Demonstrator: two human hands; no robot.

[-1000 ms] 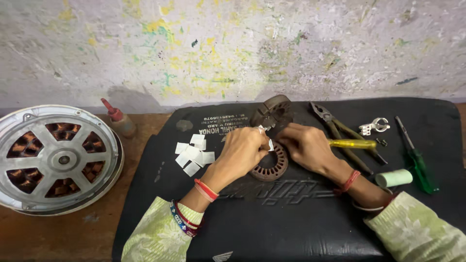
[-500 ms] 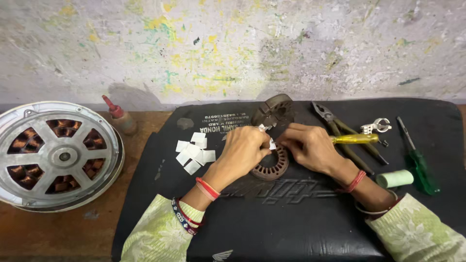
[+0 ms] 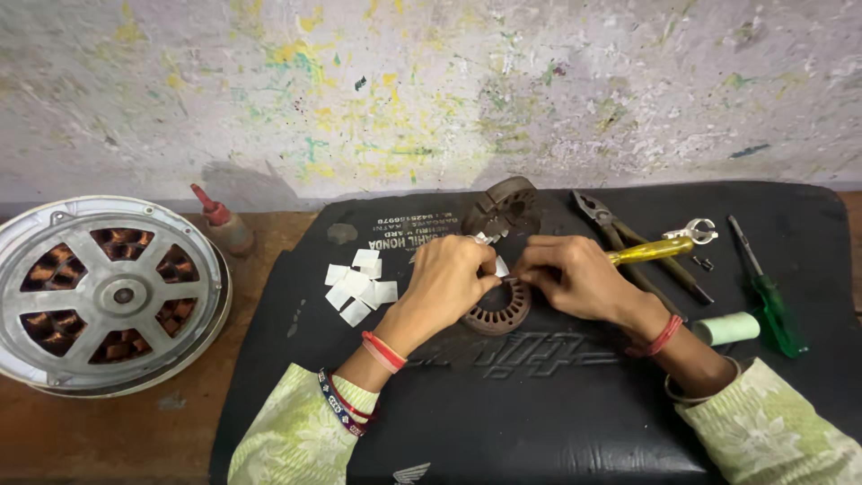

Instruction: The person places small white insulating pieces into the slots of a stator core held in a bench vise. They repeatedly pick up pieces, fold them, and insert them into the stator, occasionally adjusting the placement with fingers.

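Observation:
A slotted brown metal ring, a stator core, lies on a black mat. My left hand rests over its upper left rim and pinches a small white paper piece. My right hand meets it from the right, fingertips at the same paper piece above the ring. A pile of several white paper pieces lies just left of my left hand. A second, darker stator core stands tilted behind the hands.
A large silver fan motor housing sits at the left on the wooden table. A red-capped bottle stands near the wall. Pliers, a yellow-handled tool, a green screwdriver and a pale green roll lie at the right.
Both hands stayed over the ring; the fingertips have drawn closer together around the paper piece. Nothing else on the mat moved.

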